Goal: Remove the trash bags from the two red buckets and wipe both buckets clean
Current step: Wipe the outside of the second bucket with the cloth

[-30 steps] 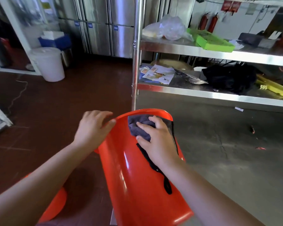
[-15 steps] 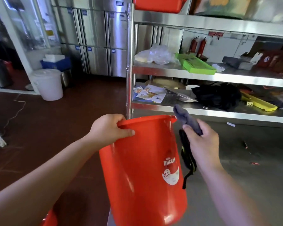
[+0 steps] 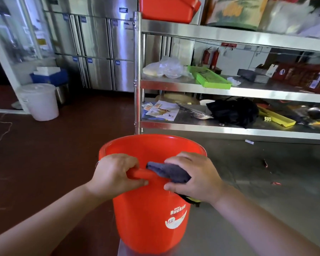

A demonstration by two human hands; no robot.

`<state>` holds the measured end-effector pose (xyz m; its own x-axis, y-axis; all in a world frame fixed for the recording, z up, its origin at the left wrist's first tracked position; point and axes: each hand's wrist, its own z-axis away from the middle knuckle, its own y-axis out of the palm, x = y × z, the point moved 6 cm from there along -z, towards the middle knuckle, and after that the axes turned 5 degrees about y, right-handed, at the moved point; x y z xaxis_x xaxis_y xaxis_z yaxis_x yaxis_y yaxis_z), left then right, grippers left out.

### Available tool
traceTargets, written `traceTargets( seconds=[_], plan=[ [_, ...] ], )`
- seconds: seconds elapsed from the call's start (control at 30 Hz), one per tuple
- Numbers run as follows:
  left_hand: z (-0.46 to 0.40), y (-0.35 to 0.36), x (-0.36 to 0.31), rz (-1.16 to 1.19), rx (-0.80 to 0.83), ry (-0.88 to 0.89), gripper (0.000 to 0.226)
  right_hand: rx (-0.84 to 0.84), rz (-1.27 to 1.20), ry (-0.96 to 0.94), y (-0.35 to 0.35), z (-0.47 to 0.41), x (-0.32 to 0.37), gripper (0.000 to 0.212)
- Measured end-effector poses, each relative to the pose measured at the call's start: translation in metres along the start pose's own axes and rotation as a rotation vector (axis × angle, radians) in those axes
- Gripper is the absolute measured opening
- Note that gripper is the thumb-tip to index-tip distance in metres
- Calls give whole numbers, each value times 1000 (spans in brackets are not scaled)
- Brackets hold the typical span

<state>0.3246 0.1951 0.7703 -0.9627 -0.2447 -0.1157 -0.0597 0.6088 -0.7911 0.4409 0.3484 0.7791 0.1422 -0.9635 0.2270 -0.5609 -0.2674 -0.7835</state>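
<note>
One red bucket [image 3: 150, 215] stands upright in the foreground, its mouth open to the camera and a white label on its near wall. It seems to rest on a steel counter [image 3: 229, 237], though its base is at the frame's bottom edge and hard to read. No second bucket of the task shows here for certain.

Two hands are on the bucket's near rim. The left hand [image 3: 113, 174] has its grip closed round the red rim, fingers curled over the top and thumb underneath. The right hand [image 3: 194, 178] has its grip closed on one grey cloth [image 3: 168, 171], which it presses against the rim just beside the left hand; the cloth's pointed end pokes out toward the left fingers. A dark strip with a bit of yellow hangs below the right palm; what it is I cannot tell.

Behind the bucket stands one steel rack [image 3: 137, 71] with three shelves in view. On the top shelf sits one red tub [image 3: 166, 10]. The middle shelf carries one clear plastic bag [image 3: 166, 67] and one green tray [image 3: 209, 77]. The lowest shelf holds some papers [image 3: 163, 109], one black bag [image 3: 233, 111] and one yellow tray [image 3: 275, 117]. Two red fire extinguishers [image 3: 211, 56] stand against the far wall behind the rack.

To the left, on the dark red floor [image 3: 63, 145], stands one white lidded pail [image 3: 39, 100], with one blue box [image 3: 50, 77] behind it. Steel cabinets [image 3: 100, 52] line the back wall.
</note>
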Motion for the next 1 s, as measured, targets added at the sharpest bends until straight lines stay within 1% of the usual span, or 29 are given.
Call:
traceTargets(
  seconds=[0.1, 0.2, 0.3, 0.37, 0.5, 0.53, 0.6, 0.7, 0.77, 0.87, 0.93, 1.0],
  plan=[
    [11, -3, 17, 45, 46, 57, 42, 59, -46, -22, 2, 10, -9, 54],
    [24, -2, 45, 77, 142, 21, 35, 99, -32, -27, 12, 18, -16, 52],
    [38, 1, 58, -14, 240, -39, 30, 95, 34, -75, 33, 26, -4, 47],
    [48, 4, 54, -78, 285, -39, 40, 60, 87, -118, 47, 30, 11, 42],
    [66, 22, 12, -11, 280, 45, 61, -27, 157, -101, 67, 27, 35, 37],
    [71, 27, 3, 13, 277, 33, 64, -32, 168, -91, 71, 27, 39, 36],
    [76, 32, -3, 94, 239, -49, 61, -34, 186, -87, 74, 30, 43, 34],
    [73, 27, 3, 222, 197, -135, 41, -47, 189, -129, 72, 33, 41, 37],
    [67, 25, 9, 299, 212, -180, 36, -57, 184, -177, 69, 33, 35, 41],
    [61, 22, 26, 405, 227, -234, 23, -46, 155, -239, 62, 35, 19, 46],
    [60, 20, 43, 447, 227, -277, 26, -43, 134, -264, 54, 35, 5, 48],
    [58, 21, 61, 458, 214, -322, 39, -24, 119, -260, 47, 35, -10, 51]
  ],
)
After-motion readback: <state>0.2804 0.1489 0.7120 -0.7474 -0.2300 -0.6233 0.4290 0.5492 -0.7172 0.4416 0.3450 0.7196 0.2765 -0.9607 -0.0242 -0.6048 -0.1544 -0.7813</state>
